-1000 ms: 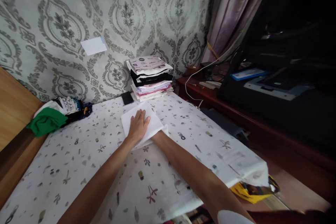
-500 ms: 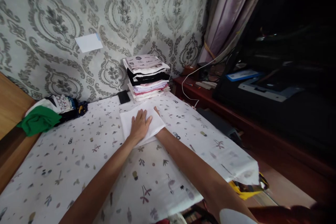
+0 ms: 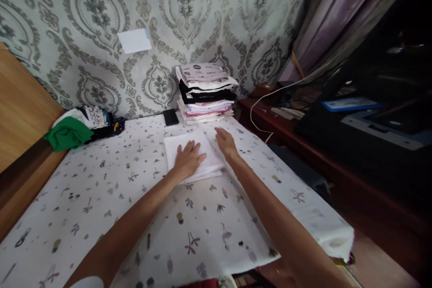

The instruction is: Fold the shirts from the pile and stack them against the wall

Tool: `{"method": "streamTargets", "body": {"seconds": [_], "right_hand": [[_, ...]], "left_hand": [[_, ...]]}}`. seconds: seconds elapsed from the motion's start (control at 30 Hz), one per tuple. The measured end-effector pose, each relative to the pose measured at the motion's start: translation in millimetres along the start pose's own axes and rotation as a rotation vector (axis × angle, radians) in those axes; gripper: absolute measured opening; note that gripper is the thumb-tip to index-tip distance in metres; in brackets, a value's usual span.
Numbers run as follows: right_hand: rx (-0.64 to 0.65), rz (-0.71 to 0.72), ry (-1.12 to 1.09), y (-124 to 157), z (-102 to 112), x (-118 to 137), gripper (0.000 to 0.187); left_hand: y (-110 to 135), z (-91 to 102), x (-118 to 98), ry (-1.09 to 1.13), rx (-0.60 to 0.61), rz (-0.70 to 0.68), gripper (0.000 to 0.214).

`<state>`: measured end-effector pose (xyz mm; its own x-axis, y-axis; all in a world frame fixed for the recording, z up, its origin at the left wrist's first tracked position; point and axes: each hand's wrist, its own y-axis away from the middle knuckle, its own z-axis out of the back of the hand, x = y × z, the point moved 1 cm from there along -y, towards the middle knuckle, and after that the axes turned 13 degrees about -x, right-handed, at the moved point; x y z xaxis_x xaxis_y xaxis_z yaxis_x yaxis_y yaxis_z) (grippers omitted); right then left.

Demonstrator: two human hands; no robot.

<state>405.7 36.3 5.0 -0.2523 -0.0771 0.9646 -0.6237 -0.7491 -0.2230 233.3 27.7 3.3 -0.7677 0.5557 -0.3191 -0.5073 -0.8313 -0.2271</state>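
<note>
A folded white cloth lies on the patterned bed sheet. My left hand rests flat on its near part, fingers stretched out. My right hand lies at the cloth's right edge, fingers extended and touching it. Just behind the cloth, against the wall, stands a stack of folded clothes in pink, white and black.
A black phone lies left of the stack. A heap of unfolded clothes with a green piece sits at the back left by the wooden headboard. A dark wooden shelf with a white cable runs along the right.
My right hand came out from under the white cloth and now lies at its right edge. The left hand stayed pressed on the cloth. The view shifted.
</note>
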Motion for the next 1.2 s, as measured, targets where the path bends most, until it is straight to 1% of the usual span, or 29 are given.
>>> {"method": "streamTargets", "body": {"seconds": [0.07,0.13,0.17,0.2,0.27,0.3,0.4,0.43,0.5,0.57,0.6,0.67,0.73,0.87,0.97,1.03,1.1,1.2], "right_hand": [[0.135,0.156,0.172,12,-6,11,0.042],[0.304,0.304,0.329,30,-19,19,0.044],[0.369,0.348,0.408,39,-25,21,0.045],[0.404,0.359,0.472,46,-30,20,0.046],[0.433,0.34,0.58,57,-35,16,0.049],[0.444,0.329,0.622,59,-35,13,0.049],[0.488,0.333,0.689,55,-31,10,0.051],[0.5,0.338,0.698,51,-31,11,0.051],[0.504,0.355,0.718,42,-35,17,0.052],[0.495,0.378,0.741,33,-44,24,0.051],[0.48,0.383,0.755,29,-50,26,0.051],[0.446,0.372,0.784,24,-59,26,0.052],[0.43,0.349,0.81,21,-64,20,0.054],[0.425,0.337,0.813,22,-65,6,0.056],[0.415,0.345,0.812,22,-65,0,0.056],[0.423,0.351,0.826,21,-65,-1,0.057],[0.434,0.361,0.848,21,-66,-1,0.058],[0.461,0.379,0.9,22,-65,2,0.059]], "left_hand": [[2,0.9,1,-0.009,0.025,-0.016,0.061],[5,1.4,4,-0.026,0.039,-0.057,0.058],[6,1.7,7,-0.035,0.04,-0.086,0.057],[7,2.4,11,-0.042,0.033,-0.113,0.056],[5,7.0,25,-0.042,-0.013,-0.135,0.051],[2,11.4,36,-0.019,-0.058,-0.113,0.048],[-17,32.0,76,0.114,-0.22,0.057,0.036],[-26,39.4,90,0.148,-0.253,0.118,0.033],[-42,50.9,115,0.19,-0.261,0.205,0.023],[-54,56.1,132,0.238,-0.208,0.243,0.013],[-59,56.3,137,0.275,-0.174,0.251,0.012],[-63,53.9,142,0.358,-0.122,0.249,0.013],[-64,50.7,141,0.444,-0.099,0.232,0.012],[-64,49.4,141,0.596,-0.047,0.19,0.018],[-65,51.8,146,0.649,0.004,0.138,0.023],[-66,52.3,149,0.606,0.021,0.063,0.025],[-67,50.6,151,0.441,0.003,-0.011,0.026],[-71,45.5,150,0.186,-0.05,-0.05,0.026]]}}
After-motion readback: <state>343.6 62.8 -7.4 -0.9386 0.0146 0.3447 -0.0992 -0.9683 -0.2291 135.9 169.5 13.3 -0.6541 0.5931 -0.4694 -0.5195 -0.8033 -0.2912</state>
